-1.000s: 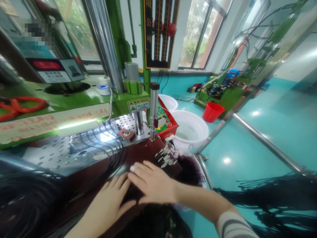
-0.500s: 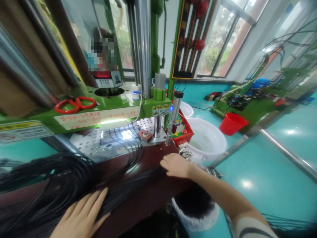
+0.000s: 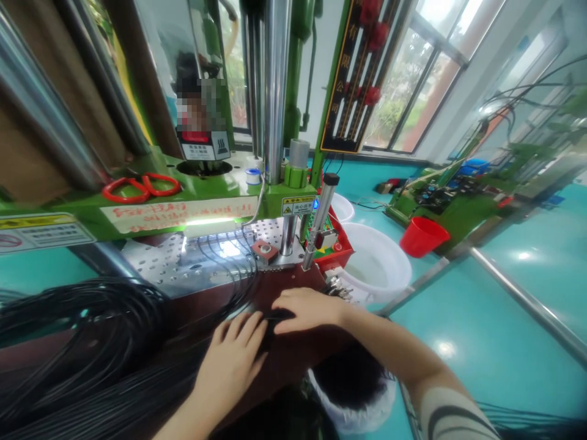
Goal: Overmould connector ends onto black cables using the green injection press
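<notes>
A: Which step is in hand?
B: Handling the black cables (image 3: pixel 151 391), I'd judge. They run from the lower left of the frame along the counter (image 3: pixel 293 360) to the lower middle, under and around the left hand (image 3: pixel 232 360).
A: And what would the next move call for?
B: My judgement: keeping the strands together and level, with both hands working close to each other at that end.
A: How is the left hand posed?
B: Palm down, its forearm rising from the bottom edge. The fingers are long, slightly bent and a little spread, tips toward the centre. Their undersides are hidden, so I can't tell whether they grip any strands.
A: The right hand (image 3: pixel 307 308)?
B: Just beside it, reaching in from the lower right, back of the hand up. Thumb and fingers stand apart, pointing left, with something dark in the gap; whether they have hold of it, I can't tell.
A: Anything near?
B: Small metal parts (image 3: pixel 339 287), just right of that hand.
</notes>
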### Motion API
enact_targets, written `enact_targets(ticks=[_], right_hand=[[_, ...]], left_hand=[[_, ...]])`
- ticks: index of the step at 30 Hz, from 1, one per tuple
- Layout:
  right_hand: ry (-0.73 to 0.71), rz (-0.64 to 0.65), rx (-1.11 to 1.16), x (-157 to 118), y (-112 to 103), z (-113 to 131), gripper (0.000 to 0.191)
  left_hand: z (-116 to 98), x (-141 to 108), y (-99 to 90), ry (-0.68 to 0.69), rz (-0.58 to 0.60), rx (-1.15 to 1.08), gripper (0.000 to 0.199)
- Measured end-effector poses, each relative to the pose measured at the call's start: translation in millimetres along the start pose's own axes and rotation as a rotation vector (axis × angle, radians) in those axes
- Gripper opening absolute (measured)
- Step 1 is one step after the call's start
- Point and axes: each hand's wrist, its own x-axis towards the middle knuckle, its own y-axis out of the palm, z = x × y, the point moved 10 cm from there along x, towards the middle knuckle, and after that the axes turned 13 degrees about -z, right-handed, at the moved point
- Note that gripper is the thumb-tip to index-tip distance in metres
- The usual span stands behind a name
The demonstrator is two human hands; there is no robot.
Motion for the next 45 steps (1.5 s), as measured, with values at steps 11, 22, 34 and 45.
enact_targets(ticks=[11,22,34,45], right_hand=[[-0.018,0.309,-0.144,21,35,10,0.029],[0.004,0.514,-0.245,-12,35,-31,0.03],[-0.184,-0.224,-0.793,-5,-38,-15,0.022],[-0.081,-0.118,-0.382,-66,4,13,0.026]], left_hand=[[-12,-25,0.6,0.049,-0.157,-0.194,0.04],[-17,-18,-0.2,0.128,-0.019,-0.141,0.047],[-14,-16,-2.8,0.152,-0.034,-0.117,0.041],[-19,1,16.7,0.218,0.071,-0.05,0.043]])
